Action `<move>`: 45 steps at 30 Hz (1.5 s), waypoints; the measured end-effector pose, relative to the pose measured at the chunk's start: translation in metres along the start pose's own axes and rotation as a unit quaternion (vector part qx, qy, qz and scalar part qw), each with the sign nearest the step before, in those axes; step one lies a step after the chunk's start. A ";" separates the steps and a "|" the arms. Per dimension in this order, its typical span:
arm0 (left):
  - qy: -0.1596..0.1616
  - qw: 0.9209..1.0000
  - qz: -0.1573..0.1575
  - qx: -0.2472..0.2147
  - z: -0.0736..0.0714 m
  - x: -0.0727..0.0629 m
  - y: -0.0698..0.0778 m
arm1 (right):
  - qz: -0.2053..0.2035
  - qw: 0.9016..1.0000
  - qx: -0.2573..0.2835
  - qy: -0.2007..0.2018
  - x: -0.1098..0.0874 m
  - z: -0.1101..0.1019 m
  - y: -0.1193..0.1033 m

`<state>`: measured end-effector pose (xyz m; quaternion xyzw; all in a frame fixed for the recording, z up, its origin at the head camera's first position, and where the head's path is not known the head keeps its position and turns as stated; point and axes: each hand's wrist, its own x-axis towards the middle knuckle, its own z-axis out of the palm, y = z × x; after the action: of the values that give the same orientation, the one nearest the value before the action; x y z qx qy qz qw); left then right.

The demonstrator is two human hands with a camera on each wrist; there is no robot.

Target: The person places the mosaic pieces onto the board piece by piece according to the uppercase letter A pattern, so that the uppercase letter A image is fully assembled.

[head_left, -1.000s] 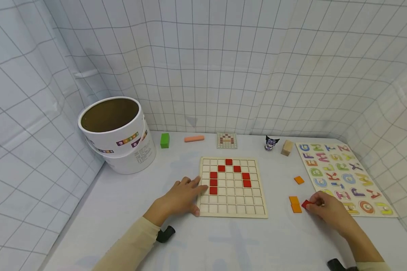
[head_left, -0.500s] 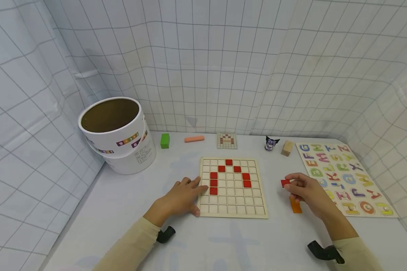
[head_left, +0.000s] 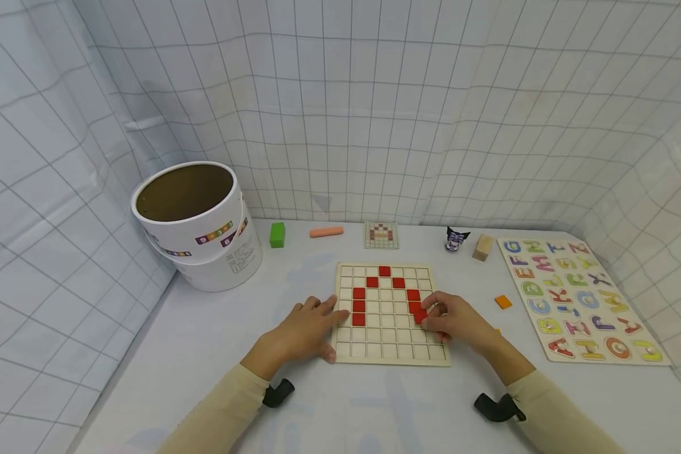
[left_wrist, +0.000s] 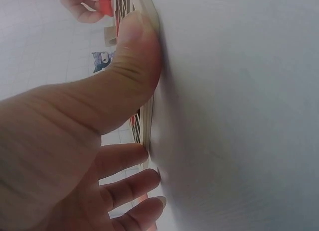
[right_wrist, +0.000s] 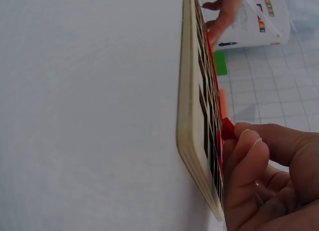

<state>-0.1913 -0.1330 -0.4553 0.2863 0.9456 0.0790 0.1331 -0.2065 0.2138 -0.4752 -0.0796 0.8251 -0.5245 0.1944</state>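
Observation:
A wooden grid board (head_left: 386,320) lies on the table, with several red square tiles set into its cells in an arch-like pattern. My right hand (head_left: 458,323) pinches a red tile (head_left: 419,316) between thumb and fingertips, just below the right-hand column of tiles. In the right wrist view that red tile (right_wrist: 228,129) stands tilted at the board's surface. My left hand (head_left: 305,329) rests at the board's left side, thumb on the near corner and index finger reaching onto the surface. In the left wrist view, the thumb (left_wrist: 132,57) presses the board's edge, the other fingers extended.
An orange tile (head_left: 503,302) lies right of the board; another is mostly hidden by my right wrist. An alphabet board (head_left: 596,340) sits further right. Along the back are a white bucket (head_left: 227,258), green block (head_left: 277,234), orange stick (head_left: 326,232), pattern card (head_left: 381,235), figurine (head_left: 456,239) and wooden block (head_left: 482,247).
My right hand picked the red tile up from beside the orange tiles and carried it left onto the grid board. My left hand stays where it was.

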 end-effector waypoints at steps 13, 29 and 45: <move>0.002 1.000 0.006 0.001 -0.001 -0.001 0.001 | -0.003 0.993 -0.115 0.027 -0.001 0.013 -0.008; 0.002 1.000 0.001 0.003 -0.001 0.001 0.001 | -0.037 0.988 -0.114 0.098 -0.052 -0.118 -0.007; -0.004 1.000 -0.003 0.000 -0.002 0.000 0.002 | 0.068 0.975 -0.185 0.100 -0.046 -0.127 0.046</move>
<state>-0.1911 -0.1311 -0.4534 0.2834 0.9460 0.0776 0.1368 -0.2122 0.3550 -0.4581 -0.0048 0.9266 -0.3534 0.1283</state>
